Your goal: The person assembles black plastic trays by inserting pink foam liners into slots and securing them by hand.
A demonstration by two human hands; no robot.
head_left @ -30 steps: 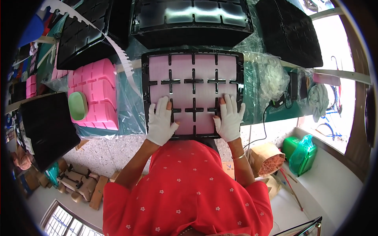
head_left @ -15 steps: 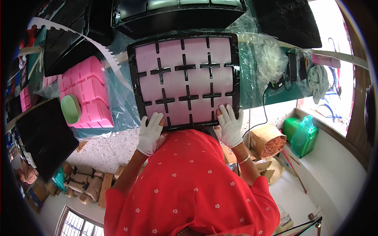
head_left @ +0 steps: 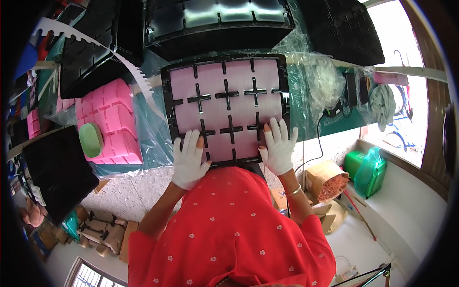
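In front of me lies a black plastic panel [head_left: 226, 94] with raised cross-shaped ribs, and pink sheeting [head_left: 217, 146] fills the spaces between them. My left hand [head_left: 190, 160], in a white glove with bare fingertips, rests open on the panel's near left corner. At the near right corner, my right hand [head_left: 278, 147] wears a like glove and lies open with its fingers spread. Both palms hang partly over the near edge. Left of the panel sits a stack of pink cut sheets [head_left: 112, 122], with a small green oval dish [head_left: 91, 140] on its near left side.
Black ribbed casings [head_left: 217, 36] stand behind the panel, with others left and right. Clear plastic bags [head_left: 325, 81] and a black power adapter [head_left: 334, 110] with a cable lie to the right. A white notched strip [head_left: 129, 64] arches across the left. A green case [head_left: 366, 172] stands far right.
Both hands have shifted slightly onto the panel, the left with its fingers further up over the pink sheeting. The whole view has moved a little, so the panel appears lower.
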